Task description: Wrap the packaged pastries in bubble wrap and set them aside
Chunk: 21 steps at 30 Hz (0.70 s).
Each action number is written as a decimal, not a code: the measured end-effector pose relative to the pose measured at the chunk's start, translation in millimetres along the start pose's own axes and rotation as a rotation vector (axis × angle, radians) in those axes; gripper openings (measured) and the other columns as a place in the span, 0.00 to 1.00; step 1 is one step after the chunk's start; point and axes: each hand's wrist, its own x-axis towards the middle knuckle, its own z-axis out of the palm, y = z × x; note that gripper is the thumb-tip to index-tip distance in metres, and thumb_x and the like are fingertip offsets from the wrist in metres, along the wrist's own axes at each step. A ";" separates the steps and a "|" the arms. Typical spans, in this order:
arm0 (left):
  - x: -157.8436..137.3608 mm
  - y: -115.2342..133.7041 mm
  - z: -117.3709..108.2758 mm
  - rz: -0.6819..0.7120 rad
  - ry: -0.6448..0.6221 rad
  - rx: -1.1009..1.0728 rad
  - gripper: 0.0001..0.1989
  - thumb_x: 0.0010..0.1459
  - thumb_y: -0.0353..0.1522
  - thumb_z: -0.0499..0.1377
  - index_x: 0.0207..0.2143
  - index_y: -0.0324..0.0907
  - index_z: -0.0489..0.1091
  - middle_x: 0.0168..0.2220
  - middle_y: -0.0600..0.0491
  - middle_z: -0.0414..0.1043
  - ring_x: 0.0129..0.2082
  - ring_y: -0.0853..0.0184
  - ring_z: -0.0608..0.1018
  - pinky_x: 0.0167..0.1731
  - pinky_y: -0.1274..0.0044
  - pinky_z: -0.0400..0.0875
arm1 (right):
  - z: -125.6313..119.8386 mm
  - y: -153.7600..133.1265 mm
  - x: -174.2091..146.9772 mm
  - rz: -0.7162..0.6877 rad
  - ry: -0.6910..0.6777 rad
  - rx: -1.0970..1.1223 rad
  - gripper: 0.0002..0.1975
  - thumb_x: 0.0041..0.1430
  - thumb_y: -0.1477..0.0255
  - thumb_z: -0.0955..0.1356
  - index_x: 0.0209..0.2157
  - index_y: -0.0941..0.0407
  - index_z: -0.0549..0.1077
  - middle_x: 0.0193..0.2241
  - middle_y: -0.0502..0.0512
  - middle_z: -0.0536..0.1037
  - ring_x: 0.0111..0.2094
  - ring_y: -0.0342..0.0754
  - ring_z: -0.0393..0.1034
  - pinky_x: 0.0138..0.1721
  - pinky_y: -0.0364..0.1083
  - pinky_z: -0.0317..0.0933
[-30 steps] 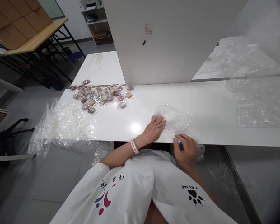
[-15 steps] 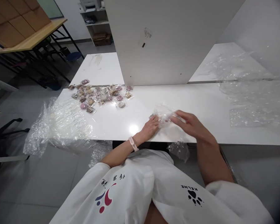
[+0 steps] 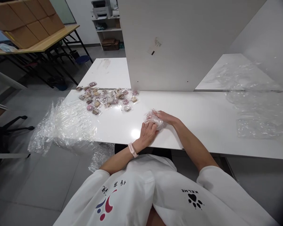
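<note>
A crumpled bundle of clear plastic film [image 3: 153, 116] lies on the white table, gathered between my two hands. With bent fingers, my left hand [image 3: 148, 133] grips its near side; a pale band is on that wrist. My right hand [image 3: 165, 117] curls round the far right side, fingertips pressed into the film. What the film wraps is hidden. To the left, several small individually wrapped sweets or cakes [image 3: 114, 98] in pink, tan, brown and grey are spread on the table.
A heap of clear plastic sheets [image 3: 70, 122] hangs over the table's left edge. More clear film [image 3: 259, 116] covers the right end. A white upright panel [image 3: 165, 69] stands behind the table. Beyond are a wooden table [image 3: 47, 44] with cardboard boxes [image 3: 25, 25] and a blue stool [image 3: 83, 59].
My right hand has come left and closed onto the film, which is now bunched into a compact bundle instead of spread towards the table edge. My left hand stays close by, and the view has shifted slightly.
</note>
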 end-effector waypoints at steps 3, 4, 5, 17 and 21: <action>4.2 -3.2 0.1 -0.055 0.167 -0.010 0.08 0.64 0.32 0.56 0.45 0.39 0.67 0.43 0.42 0.72 0.45 0.56 0.75 0.45 0.64 0.68 | 5.4 2.2 -1.1 0.022 0.031 0.067 0.36 0.61 0.39 0.56 0.39 0.54 0.78 0.40 0.55 0.81 0.40 0.52 0.72 0.45 0.48 0.64; 6.7 -4.9 -0.8 -0.088 0.215 -0.018 0.11 0.64 0.32 0.56 0.47 0.39 0.66 0.46 0.41 0.72 0.48 0.56 0.74 0.48 0.63 0.67 | 6.9 2.6 -1.1 0.012 0.035 0.089 0.37 0.61 0.38 0.55 0.40 0.55 0.78 0.39 0.55 0.81 0.39 0.51 0.72 0.44 0.48 0.65; 9.5 -6.7 -2.1 -0.131 0.240 -0.025 0.15 0.63 0.33 0.57 0.51 0.39 0.65 0.50 0.39 0.70 0.52 0.54 0.72 0.51 0.62 0.67 | 8.3 2.8 -1.2 0.002 0.041 0.109 0.38 0.61 0.38 0.54 0.40 0.55 0.78 0.39 0.56 0.81 0.39 0.51 0.73 0.44 0.48 0.65; 27.2 -21.5 -27.9 -0.392 0.302 -0.139 0.21 0.59 0.22 0.51 0.53 0.44 0.67 0.57 0.45 0.71 0.57 0.58 0.73 0.54 0.63 0.69 | 55.2 14.9 -72.2 -0.144 0.952 -0.106 0.27 0.63 0.49 0.62 0.54 0.53 0.72 0.52 0.62 0.75 0.51 0.57 0.69 0.54 0.59 0.65; 41.8 13.8 -51.8 -0.132 0.053 -0.038 0.20 0.57 0.18 0.49 0.47 0.44 0.70 0.53 0.45 0.73 0.53 0.57 0.74 0.56 0.59 0.61 | 70.9 21.9 -103.6 -0.104 0.569 0.396 0.37 0.63 0.42 0.57 0.66 0.47 0.60 0.60 0.59 0.70 0.55 0.55 0.70 0.53 0.57 0.68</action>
